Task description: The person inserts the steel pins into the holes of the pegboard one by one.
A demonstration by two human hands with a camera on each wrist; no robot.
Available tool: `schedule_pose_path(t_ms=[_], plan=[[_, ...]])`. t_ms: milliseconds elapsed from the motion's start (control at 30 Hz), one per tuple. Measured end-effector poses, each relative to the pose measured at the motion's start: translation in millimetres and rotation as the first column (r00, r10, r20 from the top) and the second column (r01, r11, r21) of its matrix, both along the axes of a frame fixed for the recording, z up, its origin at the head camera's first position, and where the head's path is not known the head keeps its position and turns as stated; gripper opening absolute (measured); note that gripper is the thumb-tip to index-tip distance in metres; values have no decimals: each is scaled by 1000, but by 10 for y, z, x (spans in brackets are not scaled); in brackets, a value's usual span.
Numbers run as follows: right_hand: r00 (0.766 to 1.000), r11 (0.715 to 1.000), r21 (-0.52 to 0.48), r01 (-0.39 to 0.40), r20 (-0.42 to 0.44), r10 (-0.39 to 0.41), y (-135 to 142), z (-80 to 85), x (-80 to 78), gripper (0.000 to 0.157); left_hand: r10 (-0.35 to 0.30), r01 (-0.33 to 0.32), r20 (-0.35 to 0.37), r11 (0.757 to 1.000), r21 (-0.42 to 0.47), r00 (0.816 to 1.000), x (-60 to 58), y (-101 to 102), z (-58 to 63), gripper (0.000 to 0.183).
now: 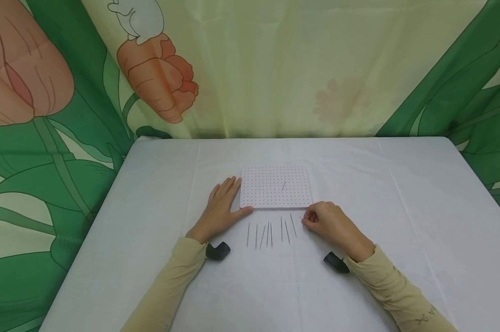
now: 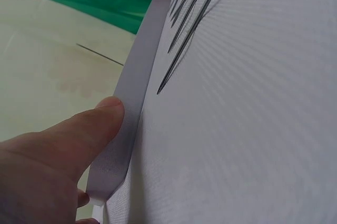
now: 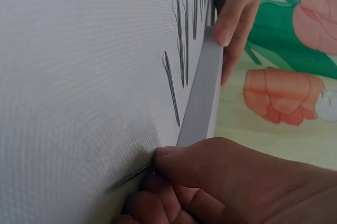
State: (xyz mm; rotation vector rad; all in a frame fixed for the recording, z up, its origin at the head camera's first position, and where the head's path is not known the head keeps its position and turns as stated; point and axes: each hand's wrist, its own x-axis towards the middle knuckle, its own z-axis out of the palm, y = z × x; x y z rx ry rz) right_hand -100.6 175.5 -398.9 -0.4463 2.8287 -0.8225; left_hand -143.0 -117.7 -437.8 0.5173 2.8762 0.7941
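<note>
A white board (image 1: 262,189) dotted with rows of small holes lies flat on the table. One thin needle (image 1: 283,185) stands in it, slightly tilted. My left hand (image 1: 220,210) rests at the board's left side with fingers extended, and its thumb (image 2: 108,116) touches the front edge. Beyond the board's near right corner, my right hand (image 1: 333,226) pinches a needle (image 3: 129,178) between thumb and curled fingers, close above the cloth. Several needles (image 1: 270,235) lie in a loose row before the board, between both hands.
White cloth (image 1: 399,193) covers the table, with faint creases. Behind it hangs a printed curtain (image 1: 266,69) with a carrot and leaves. A dark device (image 1: 218,251) sits at the left wrist and another (image 1: 336,263) at the right.
</note>
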Motion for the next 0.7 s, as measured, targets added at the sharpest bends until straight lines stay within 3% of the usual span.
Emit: schedule_pose_path(t_ms=[467,700], plan=[[997,987,152,-45,-58,54,-13,39,89,17,-2,2,-1,1000,2,1000,2,-1,2,93],[977,977,202,-74,-183,112,-44,36,133,25,-4,4,3,1000,2,1000,7,-4,-3,92]])
